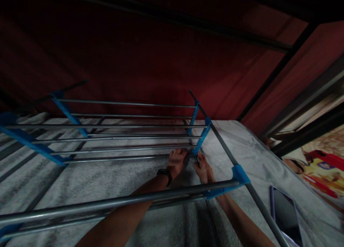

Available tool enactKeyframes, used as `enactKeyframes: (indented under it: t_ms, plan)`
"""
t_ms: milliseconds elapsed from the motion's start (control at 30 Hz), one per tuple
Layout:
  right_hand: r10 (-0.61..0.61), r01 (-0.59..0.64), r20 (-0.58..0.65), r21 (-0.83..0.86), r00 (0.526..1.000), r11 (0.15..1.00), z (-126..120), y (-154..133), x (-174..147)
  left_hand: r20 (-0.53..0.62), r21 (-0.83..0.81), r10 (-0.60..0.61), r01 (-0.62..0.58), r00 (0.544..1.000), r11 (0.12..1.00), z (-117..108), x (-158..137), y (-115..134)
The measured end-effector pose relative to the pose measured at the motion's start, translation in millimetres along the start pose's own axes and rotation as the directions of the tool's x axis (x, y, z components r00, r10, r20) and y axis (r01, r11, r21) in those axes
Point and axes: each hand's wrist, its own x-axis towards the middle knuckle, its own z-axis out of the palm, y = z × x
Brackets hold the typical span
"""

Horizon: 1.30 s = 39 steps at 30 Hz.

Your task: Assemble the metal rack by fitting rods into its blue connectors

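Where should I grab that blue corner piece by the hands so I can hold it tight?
Probably grip the blue connector across its narrow bar, coming from the near side, where the left hand and right hand already reach. The metal rods enter from the left, so that side is crowded.

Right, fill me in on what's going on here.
A person reaches both arms under the near bars of a metal rack with blue plastic connectors. The left hand, with a dark band at the wrist, and the right hand meet at the lower blue connector on the rack's right side. The rack stands on a grey cloth; a phone lies to the right.
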Motion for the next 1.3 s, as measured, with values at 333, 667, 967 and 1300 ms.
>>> enactKeyframes:
  t_ms: [333, 667, 967, 1300]
  plan:
    - [0.005, -0.004, -0.010, 0.092, 1.000, 0.996, -1, -1, -3, -0.008, -0.111, 0.016, -0.017, 1.000, 0.994, -9, 0, 1]
    - [0.011, -0.011, 0.002, 0.133, 1.000, 0.991, -2, 0, -3, -0.040, -0.155, 0.036, -0.042, 0.999, 0.987, -3, 2, 0]
    - [0.013, -0.011, -0.017, 0.096, 1.000, 0.995, -1, 0, -3, -0.001, -0.129, 0.012, -0.012, 1.000, 0.992, 1, 6, 1]
    - [-0.012, 0.012, 0.007, 0.042, 1.000, 0.999, -6, -4, -4, 0.019, -0.075, 0.038, -0.037, 0.999, 0.996, -5, 6, 2]
